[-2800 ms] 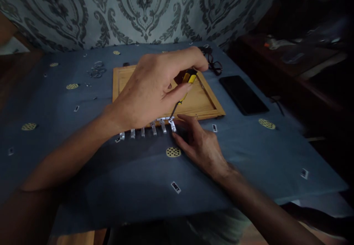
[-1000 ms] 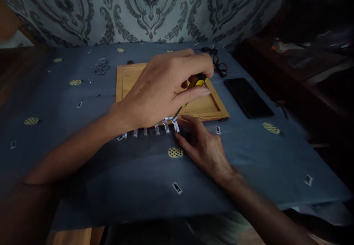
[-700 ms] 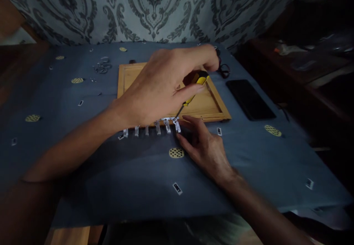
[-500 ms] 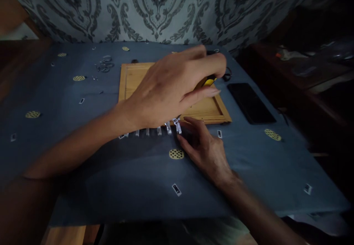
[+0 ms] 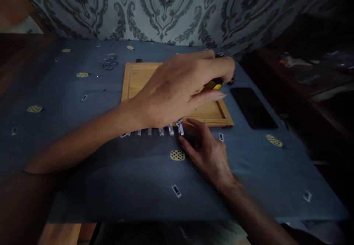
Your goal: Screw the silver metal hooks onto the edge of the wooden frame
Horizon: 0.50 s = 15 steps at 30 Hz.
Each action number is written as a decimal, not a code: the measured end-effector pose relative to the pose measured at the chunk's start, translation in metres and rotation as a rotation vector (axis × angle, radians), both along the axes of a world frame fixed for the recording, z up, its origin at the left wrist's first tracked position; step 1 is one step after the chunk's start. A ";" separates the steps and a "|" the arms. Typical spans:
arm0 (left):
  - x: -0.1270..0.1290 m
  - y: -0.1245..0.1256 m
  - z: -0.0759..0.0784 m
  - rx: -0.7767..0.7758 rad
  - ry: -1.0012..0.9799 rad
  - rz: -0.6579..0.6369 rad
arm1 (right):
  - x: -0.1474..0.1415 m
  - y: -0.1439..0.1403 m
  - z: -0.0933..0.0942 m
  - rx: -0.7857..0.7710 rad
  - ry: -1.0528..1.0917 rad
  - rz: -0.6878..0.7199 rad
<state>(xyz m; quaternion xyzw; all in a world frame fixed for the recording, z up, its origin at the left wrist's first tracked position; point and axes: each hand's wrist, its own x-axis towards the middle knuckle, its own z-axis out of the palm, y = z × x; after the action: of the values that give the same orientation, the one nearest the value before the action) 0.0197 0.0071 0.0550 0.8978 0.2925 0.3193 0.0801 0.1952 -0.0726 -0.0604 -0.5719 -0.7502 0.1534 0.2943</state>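
Note:
My left hand (image 5: 177,86) reaches across a wooden frame-like board (image 5: 141,77), its fingers closed round a screwdriver (image 5: 218,85). Only part of the black and yellow handle shows; the hand covers most of the tool. Along the board's near edge runs a row of several silver metal hooks (image 5: 161,131). At the right end of that row, my right hand (image 5: 210,151) pinches the last metal hook (image 5: 180,128) between thumb and fingers. The fingertips behind this hook are partly hidden.
A black phone (image 5: 253,107) lies right of the board. Loose metal hooks (image 5: 109,62) and small screws (image 5: 99,75) are at the back left of the cloth-covered table (image 5: 132,186). Behind it hangs a patterned curtain (image 5: 166,12).
The view has shifted slightly, moving the board and phone a little to the right in the picture. Both hands keep nearly the same pose and grip.

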 end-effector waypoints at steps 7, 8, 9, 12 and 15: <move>0.000 0.001 0.004 -0.027 -0.017 -0.021 | 0.001 0.000 -0.002 0.010 -0.007 0.003; -0.001 0.000 0.006 -0.057 -0.026 -0.028 | 0.001 0.000 -0.002 0.015 -0.010 0.003; -0.001 0.000 0.007 -0.082 -0.030 -0.024 | 0.001 0.000 -0.002 0.019 -0.012 0.004; -0.001 -0.001 0.008 -0.086 0.006 0.010 | 0.001 0.000 -0.001 0.022 -0.021 -0.002; 0.000 -0.001 0.005 -0.012 0.045 0.045 | 0.001 0.000 -0.001 0.024 -0.024 -0.008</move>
<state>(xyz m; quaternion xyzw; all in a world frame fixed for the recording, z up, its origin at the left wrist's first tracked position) 0.0199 0.0062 0.0595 0.8975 0.3164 0.2989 0.0714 0.1961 -0.0729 -0.0615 -0.5733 -0.7530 0.1365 0.2927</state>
